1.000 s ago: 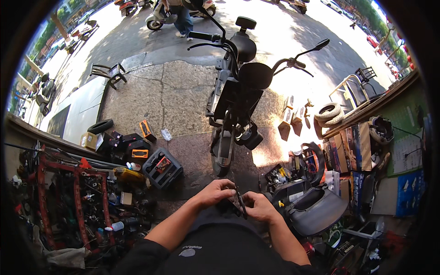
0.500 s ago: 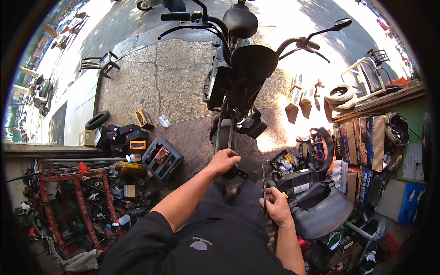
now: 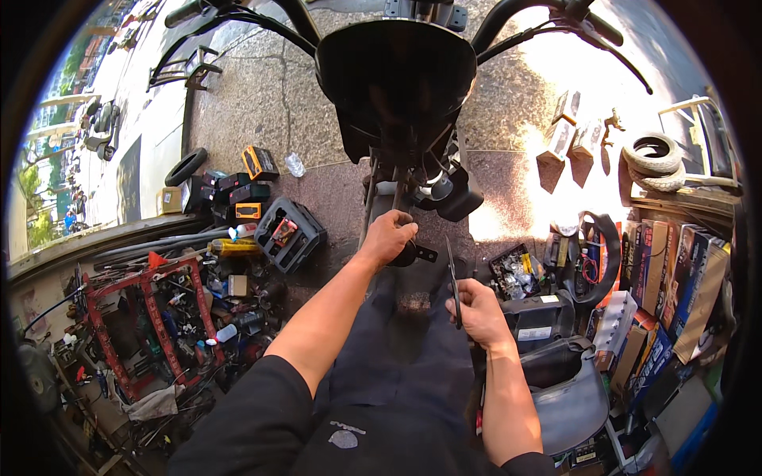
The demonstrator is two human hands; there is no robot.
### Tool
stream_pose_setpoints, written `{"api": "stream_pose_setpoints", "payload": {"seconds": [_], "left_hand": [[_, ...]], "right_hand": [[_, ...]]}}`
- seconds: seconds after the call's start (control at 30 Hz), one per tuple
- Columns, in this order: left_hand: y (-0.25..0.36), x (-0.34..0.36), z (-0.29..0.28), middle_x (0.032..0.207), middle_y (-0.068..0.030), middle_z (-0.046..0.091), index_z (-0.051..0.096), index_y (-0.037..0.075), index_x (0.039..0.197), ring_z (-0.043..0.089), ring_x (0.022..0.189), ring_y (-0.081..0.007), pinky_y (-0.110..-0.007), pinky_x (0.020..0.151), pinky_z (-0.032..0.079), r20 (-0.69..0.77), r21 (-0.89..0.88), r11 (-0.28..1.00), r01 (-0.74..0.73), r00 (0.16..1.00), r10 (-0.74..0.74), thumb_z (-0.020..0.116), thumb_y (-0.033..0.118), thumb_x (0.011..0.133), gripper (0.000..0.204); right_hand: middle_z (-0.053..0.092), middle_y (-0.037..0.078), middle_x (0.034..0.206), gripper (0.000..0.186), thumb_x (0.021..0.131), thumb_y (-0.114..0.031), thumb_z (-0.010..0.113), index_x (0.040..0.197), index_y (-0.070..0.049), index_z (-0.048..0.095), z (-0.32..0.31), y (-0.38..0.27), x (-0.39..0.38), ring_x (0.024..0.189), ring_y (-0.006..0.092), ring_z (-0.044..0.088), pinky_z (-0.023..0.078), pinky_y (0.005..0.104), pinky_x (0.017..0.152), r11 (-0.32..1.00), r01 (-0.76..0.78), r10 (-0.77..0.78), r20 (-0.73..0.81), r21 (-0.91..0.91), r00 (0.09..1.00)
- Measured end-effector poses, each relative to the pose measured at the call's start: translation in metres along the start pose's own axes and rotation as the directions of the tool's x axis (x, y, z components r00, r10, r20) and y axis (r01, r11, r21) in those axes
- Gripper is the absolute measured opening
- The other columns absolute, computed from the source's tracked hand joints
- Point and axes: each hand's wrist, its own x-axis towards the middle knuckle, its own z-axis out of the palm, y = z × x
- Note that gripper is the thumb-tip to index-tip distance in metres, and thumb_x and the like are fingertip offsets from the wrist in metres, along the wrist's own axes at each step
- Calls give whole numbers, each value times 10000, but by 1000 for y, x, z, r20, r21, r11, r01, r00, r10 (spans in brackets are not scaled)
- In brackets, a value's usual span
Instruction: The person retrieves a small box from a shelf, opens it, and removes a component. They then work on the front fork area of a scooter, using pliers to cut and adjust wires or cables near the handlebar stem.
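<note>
In front of me stands a two-wheeler with a black front cover (image 3: pixel 395 75). My left hand (image 3: pixel 387 238) is closed at its lower front, by the fork, thumb and fingers pressed together; what they pinch is hidden. Just right of those fingers a small dark bracket (image 3: pixel 426 254) with holes sticks out. My right hand (image 3: pixel 480 313) is closed on a slender dark pointed tool (image 3: pixel 452 274), whose exact kind I cannot make out. The tool's tip points away from me, a little right of the bracket and apart from it.
To the left lie a red metal rack (image 3: pixel 151 317) full of tools and an open grey case (image 3: pixel 290 234). At the right are a grey plastic shell (image 3: pixel 567 397), a black case (image 3: pixel 540 321), upright boxes (image 3: pixel 655 262) and stacked tyres (image 3: pixel 652 159). Handlebars (image 3: pixel 294 24) reach out above.
My view has shifted, and the two-wheeler's front looks larger. My right hand has moved forward with the tool, which now tilts toward the bracket. My left hand keeps its place at the fork.
</note>
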Motion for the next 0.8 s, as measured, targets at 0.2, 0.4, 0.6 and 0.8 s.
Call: {"api": "stream_pose_setpoints", "payload": {"seconds": [0.2,0.4,0.6,0.8], "left_hand": [[-44,-17,-12,869,-137,741,675,-62,1106,706,811,-200,-329,756,542,-154,138,985,105,984,-84,706,231,880,372],[-81,-61,-30,847,-76,711,633,-55,1170,649,770,-114,-263,687,497,-105,29,959,283,955,-279,678,152,938,314],[-122,-94,-48,885,-77,707,631,-46,1163,644,793,-119,-263,714,493,-73,-152,944,293,949,-306,673,138,942,291],[-141,-112,-73,885,-89,726,652,-49,1167,662,807,-130,-286,723,514,-76,-192,924,331,934,-350,702,177,922,337]], "right_hand": [[588,-10,762,275,956,-226,714,1063,19,652,23,-15,97,646,66,515,416,247,575,995,-40,48,94,-86,994],[578,29,703,320,950,-319,697,841,-25,636,59,-26,179,580,134,528,434,298,557,994,-79,79,3,74,997],[569,17,685,319,950,-354,688,851,-55,642,86,-26,215,548,140,525,408,304,511,980,-72,112,-219,184,969],[553,18,666,338,963,-364,645,813,-61,632,107,-33,219,536,150,524,378,317,488,984,-90,137,-330,155,934]]}}
